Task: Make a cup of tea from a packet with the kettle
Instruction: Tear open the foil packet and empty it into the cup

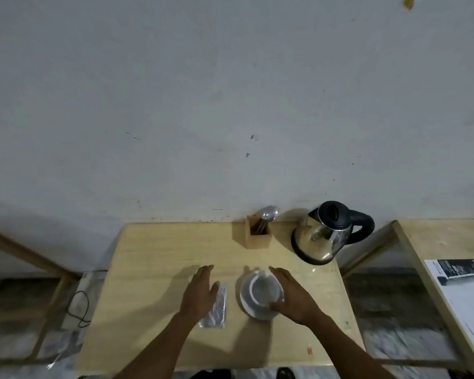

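Observation:
A white cup stands on a white saucer near the middle of the pale wooden table. My right hand curls around the cup's right side, thumb at its near rim. A silvery tea packet lies flat just left of the saucer. My left hand is flat, fingers apart, over the packet's left edge. The steel kettle with black lid and handle sits on its base at the back right.
A small wooden holder with metal spoons stands at the back, left of the kettle. The wall rises right behind the table. Another wooden table with a printed sheet stands to the right. A black cable lies on the floor at left.

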